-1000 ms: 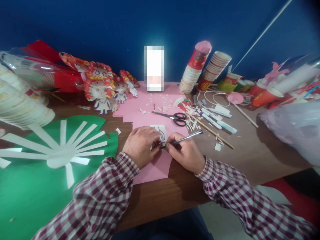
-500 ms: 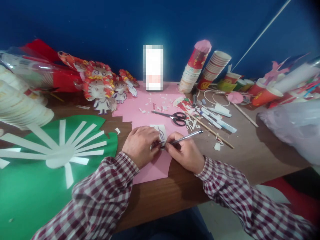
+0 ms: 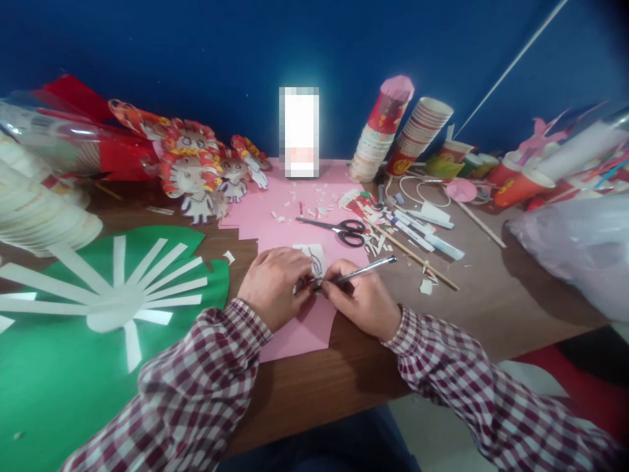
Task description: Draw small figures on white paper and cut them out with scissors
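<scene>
My right hand point(image 3: 362, 298) is closed around a pen point(image 3: 371, 266), its tip down by a small white piece of paper point(image 3: 315, 257) with dark drawn lines. My left hand point(image 3: 276, 282) has its fingers curled onto that piece of paper and pins it from the left; the lower part of the paper is hidden by both hands. Beneath lies a pink sheet of paper point(image 3: 299, 337). Just beyond my hands, a pair of black-handled scissors point(image 3: 344, 230) rests on the pink paper.
Markers point(image 3: 417, 233) and a wooden stick point(image 3: 422, 259) lie to the right among paper scraps. Stacked paper cups point(image 3: 376, 137) stand at the back. Cut-out paper figures point(image 3: 194, 170) are at the back left. Green paper point(image 3: 49, 387) with white strips covers the left side. A pixelated bright screen point(image 3: 299, 131) stands upright behind.
The whole view has shifted slightly. Both hands keep almost the same place and grip, with the pen still at the small paper.
</scene>
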The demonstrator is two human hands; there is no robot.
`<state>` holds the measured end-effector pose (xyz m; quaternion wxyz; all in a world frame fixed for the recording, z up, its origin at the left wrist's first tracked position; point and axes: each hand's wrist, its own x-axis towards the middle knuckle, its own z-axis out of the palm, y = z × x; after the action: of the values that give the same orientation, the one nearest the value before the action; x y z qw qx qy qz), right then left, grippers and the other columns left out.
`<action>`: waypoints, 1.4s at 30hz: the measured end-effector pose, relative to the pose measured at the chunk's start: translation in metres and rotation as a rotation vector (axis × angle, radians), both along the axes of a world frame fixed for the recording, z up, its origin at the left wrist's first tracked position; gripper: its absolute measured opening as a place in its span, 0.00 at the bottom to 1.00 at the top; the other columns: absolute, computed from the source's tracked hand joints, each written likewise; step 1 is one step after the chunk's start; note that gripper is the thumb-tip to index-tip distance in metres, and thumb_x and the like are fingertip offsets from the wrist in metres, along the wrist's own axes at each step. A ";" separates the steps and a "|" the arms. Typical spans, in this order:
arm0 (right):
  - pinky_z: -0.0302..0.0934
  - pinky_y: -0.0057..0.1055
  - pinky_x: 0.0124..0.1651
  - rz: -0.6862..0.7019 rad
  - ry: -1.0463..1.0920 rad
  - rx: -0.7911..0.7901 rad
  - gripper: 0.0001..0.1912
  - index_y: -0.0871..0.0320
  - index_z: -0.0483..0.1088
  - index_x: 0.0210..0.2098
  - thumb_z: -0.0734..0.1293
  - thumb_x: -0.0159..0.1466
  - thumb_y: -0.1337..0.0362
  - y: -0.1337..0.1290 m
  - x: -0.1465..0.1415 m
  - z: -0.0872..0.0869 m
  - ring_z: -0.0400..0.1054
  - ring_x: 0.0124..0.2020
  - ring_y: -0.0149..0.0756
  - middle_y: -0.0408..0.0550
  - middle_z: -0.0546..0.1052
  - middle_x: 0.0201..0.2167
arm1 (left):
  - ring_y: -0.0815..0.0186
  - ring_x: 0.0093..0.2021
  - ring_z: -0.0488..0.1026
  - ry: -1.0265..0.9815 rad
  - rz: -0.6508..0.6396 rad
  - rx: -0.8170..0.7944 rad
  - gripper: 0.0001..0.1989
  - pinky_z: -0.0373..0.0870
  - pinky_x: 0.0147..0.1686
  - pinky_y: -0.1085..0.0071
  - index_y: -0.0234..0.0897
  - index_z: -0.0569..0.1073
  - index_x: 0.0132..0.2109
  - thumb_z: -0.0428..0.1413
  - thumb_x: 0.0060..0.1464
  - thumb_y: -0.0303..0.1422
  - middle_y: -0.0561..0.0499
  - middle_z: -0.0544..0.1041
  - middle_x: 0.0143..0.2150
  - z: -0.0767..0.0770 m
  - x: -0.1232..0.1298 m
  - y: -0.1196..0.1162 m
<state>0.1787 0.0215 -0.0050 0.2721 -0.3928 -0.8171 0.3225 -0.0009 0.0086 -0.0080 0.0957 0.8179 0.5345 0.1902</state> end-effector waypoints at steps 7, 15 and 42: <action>0.59 0.23 0.24 -0.097 0.225 -0.124 0.04 0.58 0.63 0.31 0.60 0.62 0.66 -0.001 0.005 0.004 0.64 0.21 0.27 0.41 0.69 0.21 | 0.60 0.47 0.67 -0.006 0.009 0.003 0.04 0.61 0.49 0.60 0.41 0.71 0.34 0.54 0.48 0.32 0.52 0.75 0.40 0.000 0.000 0.000; 0.58 0.23 0.20 -0.152 0.505 -0.208 0.10 0.57 0.64 0.43 0.56 0.66 0.60 -0.001 0.018 0.015 0.67 0.22 0.28 0.45 0.75 0.27 | 0.60 0.47 0.68 -0.026 0.014 0.020 0.04 0.61 0.49 0.60 0.41 0.72 0.33 0.54 0.48 0.33 0.52 0.75 0.42 0.001 0.000 -0.001; 0.58 0.33 0.44 0.111 -0.041 0.186 0.13 0.58 0.66 0.42 0.58 0.61 0.75 0.048 -0.006 0.028 0.68 0.39 0.37 0.48 0.75 0.34 | 0.60 0.49 0.65 -0.040 0.010 -0.033 0.05 0.57 0.52 0.56 0.39 0.71 0.35 0.51 0.52 0.32 0.49 0.73 0.44 0.014 0.001 -0.007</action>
<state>0.1728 0.0693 0.0233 0.2722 -0.3265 -0.8694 0.2518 0.0002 0.0019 0.0063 0.1189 0.8095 0.5398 0.1979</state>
